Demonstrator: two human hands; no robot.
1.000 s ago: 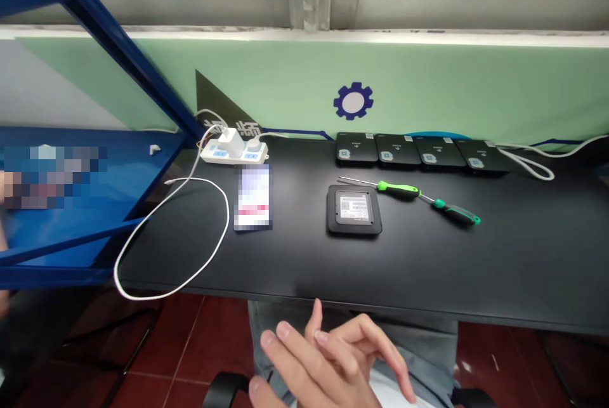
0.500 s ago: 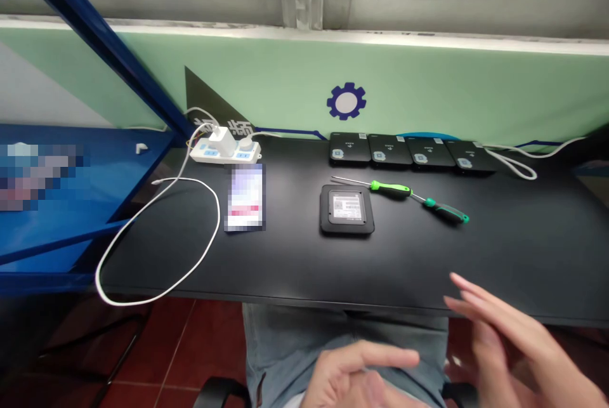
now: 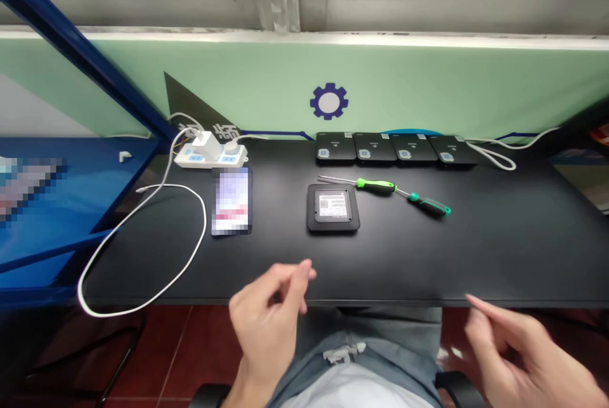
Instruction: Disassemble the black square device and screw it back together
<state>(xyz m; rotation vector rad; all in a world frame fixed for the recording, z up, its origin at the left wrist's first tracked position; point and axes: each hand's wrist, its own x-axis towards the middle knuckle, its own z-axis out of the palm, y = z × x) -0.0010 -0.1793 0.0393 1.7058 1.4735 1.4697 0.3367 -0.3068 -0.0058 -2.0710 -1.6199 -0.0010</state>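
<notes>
My left hand (image 3: pixel 269 316) hovers at the front edge of the desk, its thumb pressed against the curled fingers, and nothing shows in it. To the right, my right hand (image 3: pixel 523 354) is held over the desk's front edge, thumb and fingers drawn together with no object visible. Nearest to the left hand is a flat black square box (image 3: pixel 333 227) with a white label facing up. Behind and right of that box lie a bright green and black screwdriver (image 3: pixel 380 186) and a dark green and black screwdriver (image 3: pixel 429 205). Neither hand touches any of these.
Several black boxes stand in a row (image 3: pixel 375 149) at the back of the desk. On the left are a white power strip (image 3: pixel 223 157) with a plugged-in charger, a looped white cable (image 3: pixel 202 236) and a blurred-out phone-like item (image 3: pixel 231 202). A blue frame bar (image 3: pixel 90 59) rises beside them.
My left hand has moved left and up towards the desk edge, its pointing finger now curled in. The right hand has lowered slightly and its fingers have closed. The view has shifted right.
</notes>
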